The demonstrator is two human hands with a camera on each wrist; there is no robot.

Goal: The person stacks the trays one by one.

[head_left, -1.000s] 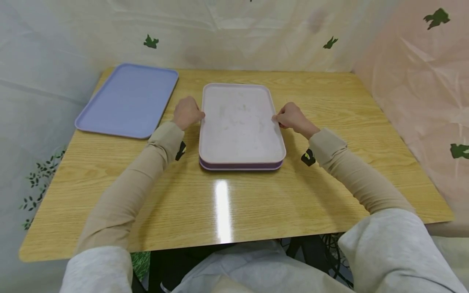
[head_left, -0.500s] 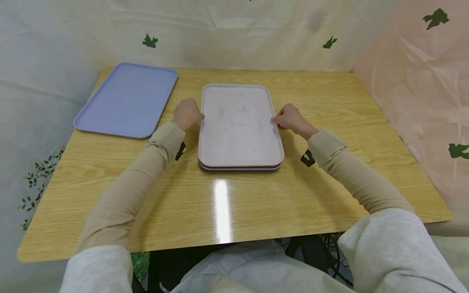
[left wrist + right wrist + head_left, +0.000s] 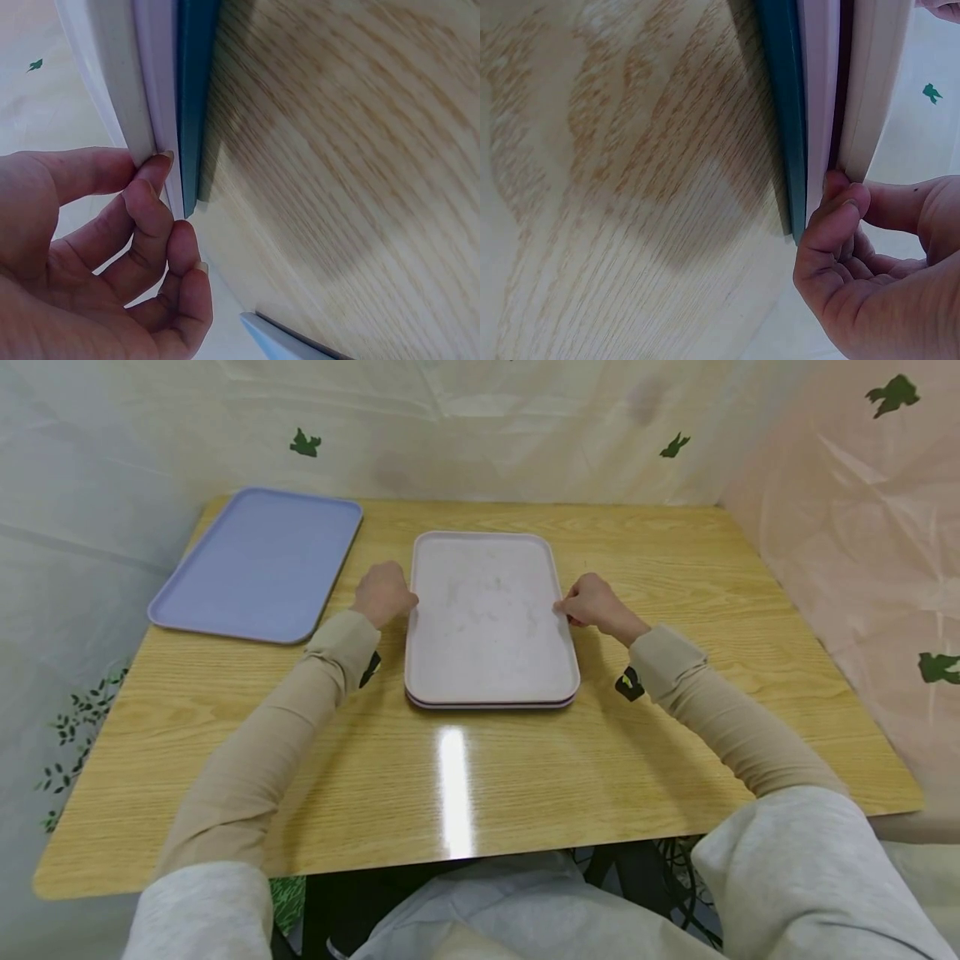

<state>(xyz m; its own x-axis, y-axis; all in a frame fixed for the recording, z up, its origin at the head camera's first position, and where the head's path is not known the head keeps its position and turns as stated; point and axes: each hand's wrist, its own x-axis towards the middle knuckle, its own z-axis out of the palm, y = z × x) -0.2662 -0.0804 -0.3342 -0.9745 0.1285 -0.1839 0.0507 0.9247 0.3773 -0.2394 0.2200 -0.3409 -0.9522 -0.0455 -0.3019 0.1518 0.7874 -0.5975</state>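
A pale pinkish-white tray (image 3: 491,618) with faint smudges lies on top of a stack in the middle of the table. Under it are a lilac tray (image 3: 159,82) and, lowest, a teal tray (image 3: 195,97), both almost hidden in the head view. My left hand (image 3: 384,595) pinches the pale tray's left rim, thumb above and index fingertip beneath. On the opposite side my right hand (image 3: 597,607) pinches the right rim in the same way, other fingers curled. A dark narrow gap shows between pale and lilac trays in the right wrist view.
A larger blue tray (image 3: 262,564) lies at the table's back left, its near right corner close to my left forearm. The wooden table (image 3: 675,752) reaches a fabric backdrop (image 3: 480,435) behind. Cables (image 3: 682,885) hang below the front edge.
The pale tray's near edge has come down onto the stack, narrowing the purple strip beneath it. Both hands have lowered slightly with it and keep their hold.
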